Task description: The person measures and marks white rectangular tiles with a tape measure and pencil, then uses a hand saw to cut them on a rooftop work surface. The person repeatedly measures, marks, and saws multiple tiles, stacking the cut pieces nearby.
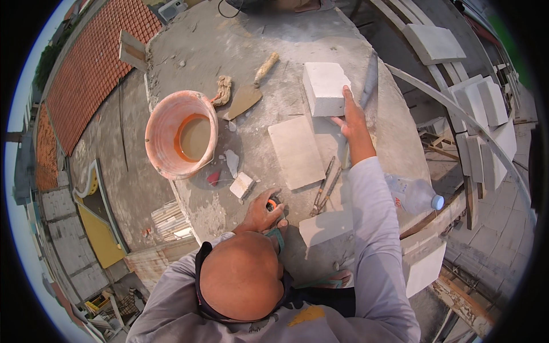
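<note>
My right hand (353, 117) grips the right side of a white block (320, 86) at the top centre of the slab. My left hand (260, 211), low in the centre, has its fingers curled round a small black-and-orange object (273, 204), probably a tape measure. A flat pale tile (295, 151) lies just left of and below the block. Pliers-like long tools (323, 186) lie beside that tile. A small white chunk (242, 185) sits above my left hand. A pointed trowel (243, 102) with a light handle lies left of the block.
An orange bucket (153, 137) with grey liquid stands on the concrete slab (200, 46). A plastic bottle (412, 196) lies by my right forearm. Stacked white blocks (489, 103) and rails occupy the right. Beyond the slab's left edge are lower roofs (97, 68).
</note>
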{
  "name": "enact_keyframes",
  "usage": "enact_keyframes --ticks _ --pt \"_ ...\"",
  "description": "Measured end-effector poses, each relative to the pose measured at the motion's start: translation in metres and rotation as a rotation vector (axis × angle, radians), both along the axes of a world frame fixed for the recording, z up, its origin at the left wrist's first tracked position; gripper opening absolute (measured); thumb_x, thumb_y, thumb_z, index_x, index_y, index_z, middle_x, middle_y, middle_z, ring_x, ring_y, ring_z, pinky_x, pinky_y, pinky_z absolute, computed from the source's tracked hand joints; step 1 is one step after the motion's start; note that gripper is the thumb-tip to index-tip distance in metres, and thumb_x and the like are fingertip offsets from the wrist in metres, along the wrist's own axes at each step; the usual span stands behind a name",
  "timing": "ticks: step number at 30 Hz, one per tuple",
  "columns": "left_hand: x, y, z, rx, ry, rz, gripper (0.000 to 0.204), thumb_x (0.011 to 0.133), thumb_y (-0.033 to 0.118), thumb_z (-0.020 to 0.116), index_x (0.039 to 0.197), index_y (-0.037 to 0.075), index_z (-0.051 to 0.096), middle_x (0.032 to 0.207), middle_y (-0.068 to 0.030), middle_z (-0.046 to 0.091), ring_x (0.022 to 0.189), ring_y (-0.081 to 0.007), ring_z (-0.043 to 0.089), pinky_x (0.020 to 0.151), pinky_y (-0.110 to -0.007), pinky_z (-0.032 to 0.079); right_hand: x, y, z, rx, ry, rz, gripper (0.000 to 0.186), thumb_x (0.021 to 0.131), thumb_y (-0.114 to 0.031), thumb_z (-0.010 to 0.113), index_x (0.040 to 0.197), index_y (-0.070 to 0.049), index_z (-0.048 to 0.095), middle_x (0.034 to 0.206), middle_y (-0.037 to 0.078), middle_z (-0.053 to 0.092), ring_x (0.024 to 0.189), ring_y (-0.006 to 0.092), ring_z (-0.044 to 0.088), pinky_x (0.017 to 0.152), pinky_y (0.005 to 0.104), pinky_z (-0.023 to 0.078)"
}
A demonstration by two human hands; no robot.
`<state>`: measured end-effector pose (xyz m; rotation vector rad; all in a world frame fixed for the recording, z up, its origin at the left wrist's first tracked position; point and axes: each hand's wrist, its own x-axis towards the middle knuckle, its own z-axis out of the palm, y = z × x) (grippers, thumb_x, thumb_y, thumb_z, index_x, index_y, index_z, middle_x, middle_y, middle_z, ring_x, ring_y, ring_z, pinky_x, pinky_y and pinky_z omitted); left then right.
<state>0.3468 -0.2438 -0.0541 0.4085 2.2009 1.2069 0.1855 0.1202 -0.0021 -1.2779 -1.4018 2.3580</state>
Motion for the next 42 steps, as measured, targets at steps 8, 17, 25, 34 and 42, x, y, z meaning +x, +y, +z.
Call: enact_keyframes --ticks 8,17,25,34,42 --pt "0.001 0.001 0.000 0.002 0.021 -0.002 0.059 0.094 0.034 0.074 0.144 0.004 0.062 0.135 -0.0244 0.070 0.126 -0.0402 0.068 0.108 -0.045 0.052 0.013 0.007 -0.043 -0.082 -0.001 -0.023 0.087 0.097 -0.050 0.080 0.162 -0.005 0.043 0.166 0.019 0.043 0.152 0.0402 0.041 0.126 0.0644 0.029" --pt "0.000 0.002 0.002 -0.011 0.005 -0.031 0.057 0.097 0.034 0.071 0.145 0.005 0.060 0.135 -0.0233 0.069 0.127 -0.0380 0.067 0.109 -0.045 0.050 0.020 0.012 -0.065 -0.101 0.013 -0.060 0.083 0.099 -0.044 0.080 0.158 0.001 0.044 0.163 0.018 0.047 0.151 0.0392 0.044 0.125 0.0661 0.031" --pt "0.000 0.002 0.004 -0.026 0.010 -0.030 0.055 0.098 0.033 0.070 0.144 0.005 0.061 0.136 -0.0231 0.068 0.128 -0.0383 0.066 0.110 -0.046 0.049 0.026 0.003 -0.047 -0.005 -0.030 -0.061 0.078 0.103 -0.036 0.075 0.161 0.002 0.039 0.165 0.019 0.044 0.153 0.0394 0.041 0.123 0.0692 0.034" --pt "-0.001 0.002 0.004 0.000 0.017 -0.007 0.055 0.094 0.031 0.074 0.140 0.002 0.064 0.129 -0.0242 0.071 0.123 -0.0406 0.069 0.106 -0.046 0.053 0.033 -0.003 -0.041 0.008 -0.001 -0.017 0.078 0.104 -0.033 0.074 0.160 0.005 0.036 0.161 0.027 0.046 0.148 0.0422 0.048 0.118 0.0680 0.040" --pt "0.000 0.007 0.003 0.004 0.031 -0.009 0.053 0.094 0.030 0.074 0.139 0.003 0.065 0.128 -0.0232 0.072 0.122 -0.0396 0.069 0.106 -0.045 0.053 0.040 0.014 -0.073 0.011 0.015 -0.070 0.081 0.102 -0.029 0.076 0.163 0.003 0.034 0.163 0.028 0.043 0.149 0.0424 0.046 0.119 0.0663 0.041"
